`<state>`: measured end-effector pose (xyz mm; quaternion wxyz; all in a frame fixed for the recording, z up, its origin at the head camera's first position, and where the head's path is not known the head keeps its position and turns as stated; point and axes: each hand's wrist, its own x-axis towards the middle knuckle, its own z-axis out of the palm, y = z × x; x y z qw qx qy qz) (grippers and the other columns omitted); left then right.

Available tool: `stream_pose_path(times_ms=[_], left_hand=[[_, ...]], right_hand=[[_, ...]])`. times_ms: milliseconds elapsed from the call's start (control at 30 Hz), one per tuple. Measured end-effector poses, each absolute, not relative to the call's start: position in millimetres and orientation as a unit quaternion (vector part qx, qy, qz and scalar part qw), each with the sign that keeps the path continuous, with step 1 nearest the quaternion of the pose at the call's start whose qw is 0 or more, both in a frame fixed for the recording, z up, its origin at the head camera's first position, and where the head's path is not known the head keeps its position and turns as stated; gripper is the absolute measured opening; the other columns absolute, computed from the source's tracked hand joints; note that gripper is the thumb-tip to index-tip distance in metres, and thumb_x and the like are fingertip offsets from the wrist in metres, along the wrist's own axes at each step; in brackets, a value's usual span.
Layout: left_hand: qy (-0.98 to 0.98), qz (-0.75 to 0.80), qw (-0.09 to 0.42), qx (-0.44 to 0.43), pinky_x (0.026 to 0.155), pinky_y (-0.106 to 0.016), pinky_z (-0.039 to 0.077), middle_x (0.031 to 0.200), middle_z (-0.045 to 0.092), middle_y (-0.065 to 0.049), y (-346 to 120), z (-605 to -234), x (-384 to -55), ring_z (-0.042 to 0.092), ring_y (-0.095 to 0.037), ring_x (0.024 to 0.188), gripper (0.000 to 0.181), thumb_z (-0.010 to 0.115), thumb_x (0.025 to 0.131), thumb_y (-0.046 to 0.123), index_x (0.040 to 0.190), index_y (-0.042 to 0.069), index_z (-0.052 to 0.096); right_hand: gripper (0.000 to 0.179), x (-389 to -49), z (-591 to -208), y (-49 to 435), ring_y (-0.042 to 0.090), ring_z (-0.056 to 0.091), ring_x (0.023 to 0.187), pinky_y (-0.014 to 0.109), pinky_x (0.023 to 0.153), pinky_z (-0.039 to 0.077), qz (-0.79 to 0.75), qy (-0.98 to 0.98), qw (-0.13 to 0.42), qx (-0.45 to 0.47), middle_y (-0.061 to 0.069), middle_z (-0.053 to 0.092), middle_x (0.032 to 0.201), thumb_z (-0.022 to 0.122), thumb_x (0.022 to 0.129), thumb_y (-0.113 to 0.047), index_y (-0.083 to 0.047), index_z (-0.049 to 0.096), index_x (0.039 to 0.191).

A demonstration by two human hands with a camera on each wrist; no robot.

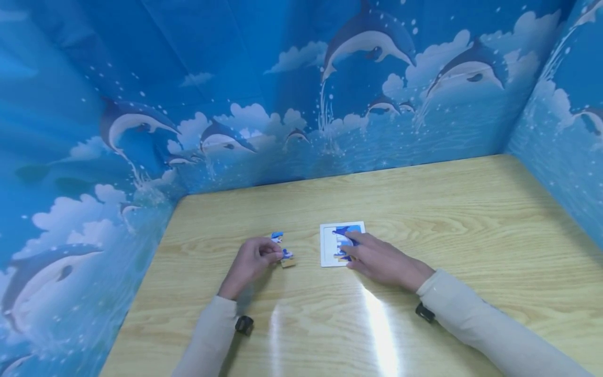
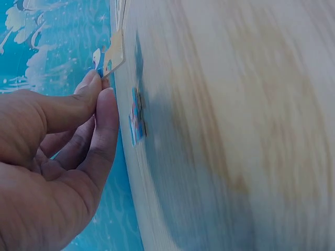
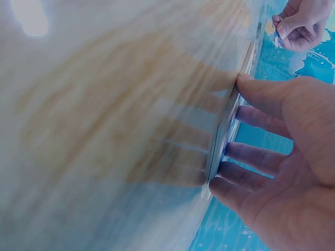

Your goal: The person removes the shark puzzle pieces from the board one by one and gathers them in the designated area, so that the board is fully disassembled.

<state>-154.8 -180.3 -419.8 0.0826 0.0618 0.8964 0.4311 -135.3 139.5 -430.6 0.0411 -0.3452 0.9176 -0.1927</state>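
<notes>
Looks mid-assembly: filling white puzzle tray (image 1: 328,247), set right of centre on table (image 1: 461,225), bare on its left side. Pinching puzzle piece (image 2: 114,51) in left hand (image 1: 252,262), left of tray. Resting right hand (image 1: 383,261) on tray, fingers extended and spread, not clasping, probably steadying it. Likely calls next for carrying piece rightward, aligning outline with bare area, pressing flat. Note second loose piece (image 1: 277,235) just beyond left fingertips.

A table (image 1: 447,209) presents a light wood-grain surface. A blue wall covering (image 1: 254,31), printed with leaping dolphins (image 1: 369,43), white clouds (image 1: 252,116) and water (image 1: 443,144), borders the table at the rear, left and right. Bright reflections (image 1: 382,332) streak the near surface.
</notes>
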Motion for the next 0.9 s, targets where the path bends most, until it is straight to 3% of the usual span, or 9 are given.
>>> stream_pose_path(times_ms=[900], left_hand=[[0.898,0.415,0.121,0.08,0.071,-0.032,0.056,0.08,0.07,-0.005,-217,-417,-154,0.064,-0.019,0.074,0.008,0.073,0.087,-0.003,0.091,0.004,0.074]], right_hand=[[0.042,-135,-430,139,0.046,0.043,0.137,0.056,0.11,0.04,-0.189,0.919,0.044,-0.342,0.031,0.044,0.148,0.068,0.099,-0.02,0.004,0.062,0.132]])
